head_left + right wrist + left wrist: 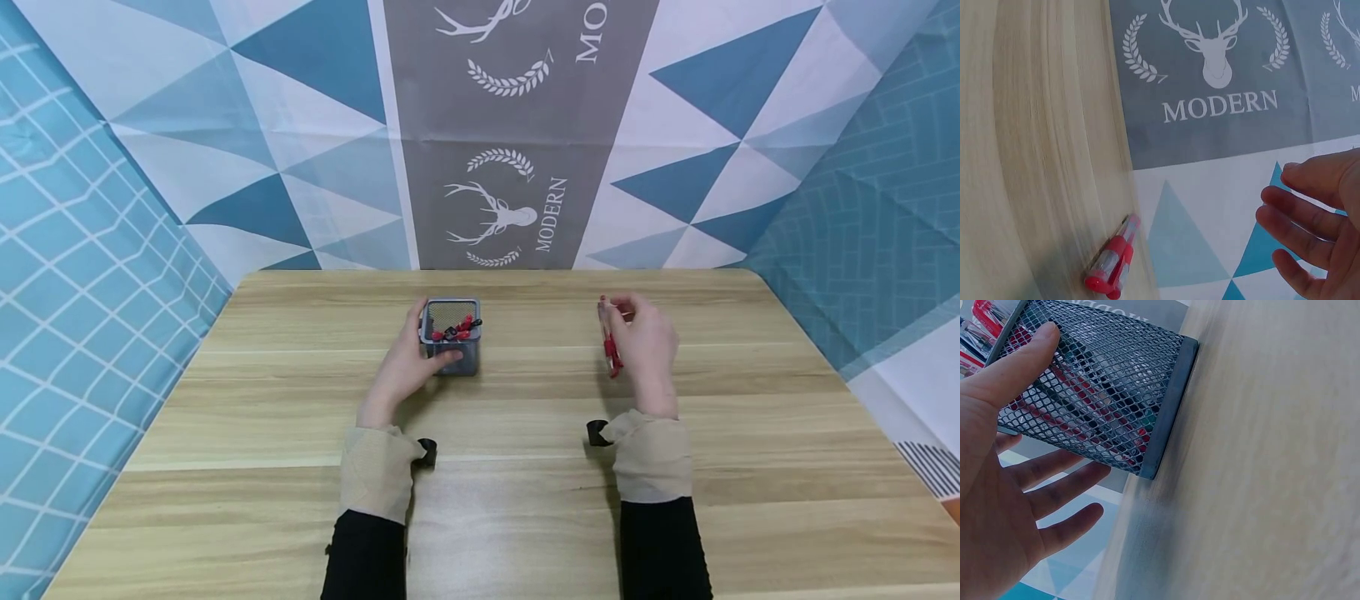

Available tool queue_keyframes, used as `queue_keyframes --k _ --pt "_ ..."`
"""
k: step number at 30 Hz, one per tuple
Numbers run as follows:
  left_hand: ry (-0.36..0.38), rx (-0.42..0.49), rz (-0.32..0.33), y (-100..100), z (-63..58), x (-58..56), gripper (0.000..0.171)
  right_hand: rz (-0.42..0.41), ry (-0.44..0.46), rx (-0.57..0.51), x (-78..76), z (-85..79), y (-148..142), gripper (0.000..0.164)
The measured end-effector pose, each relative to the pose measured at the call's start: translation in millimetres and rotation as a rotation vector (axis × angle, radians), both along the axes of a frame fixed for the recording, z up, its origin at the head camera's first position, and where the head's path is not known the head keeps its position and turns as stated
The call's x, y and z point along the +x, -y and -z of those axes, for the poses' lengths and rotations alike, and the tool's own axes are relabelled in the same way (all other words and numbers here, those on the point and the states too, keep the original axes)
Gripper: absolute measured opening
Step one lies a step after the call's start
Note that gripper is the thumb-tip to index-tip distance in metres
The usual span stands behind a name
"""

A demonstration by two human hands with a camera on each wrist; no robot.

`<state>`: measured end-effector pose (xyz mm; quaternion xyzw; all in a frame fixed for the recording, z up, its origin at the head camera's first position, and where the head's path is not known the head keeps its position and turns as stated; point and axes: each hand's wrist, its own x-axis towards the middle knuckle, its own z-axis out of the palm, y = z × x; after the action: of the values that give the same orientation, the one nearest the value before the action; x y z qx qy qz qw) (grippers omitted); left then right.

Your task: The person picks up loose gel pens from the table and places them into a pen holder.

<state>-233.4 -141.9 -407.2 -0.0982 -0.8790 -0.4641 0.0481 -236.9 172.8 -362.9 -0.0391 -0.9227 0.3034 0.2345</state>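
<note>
My left hand (405,362) holds a dark mesh pen holder (465,360) that stands upright on the table. In the left wrist view the thumb (1029,365) lies against the mesh, while the other fingers stretch along the holder's far side. Several pens (456,332) with red and black ends stand inside it. To the right, my right hand (647,337) hovers over the table beside red-and-clear pens (609,342), possibly two. The right wrist view shows those pens (1113,262) lying on the wood, apart from the loosely bent fingers (1297,212), which hold nothing.
The wooden table (517,500) ends at a patterned cloth backdrop (495,117) with deer heads and triangles. Blue checked cloth (90,292) hangs at the left side. A black wrist strap piece (426,454) sticks out from the left sleeve, another (597,433) from the right.
</note>
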Motion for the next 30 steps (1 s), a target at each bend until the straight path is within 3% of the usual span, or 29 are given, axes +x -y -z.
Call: queue_keyframes --k 18,30 --pt "0.020 -0.007 -0.006 -0.4 -2.9 1.4 0.097 0.019 0.144 -0.003 -2.9 9.1 -10.7 0.028" --pt "0.023 -0.016 -0.003 -1.1 -2.4 1.3 0.097 0.040 0.390 0.049 -0.6 10.3 -19.2 0.036"
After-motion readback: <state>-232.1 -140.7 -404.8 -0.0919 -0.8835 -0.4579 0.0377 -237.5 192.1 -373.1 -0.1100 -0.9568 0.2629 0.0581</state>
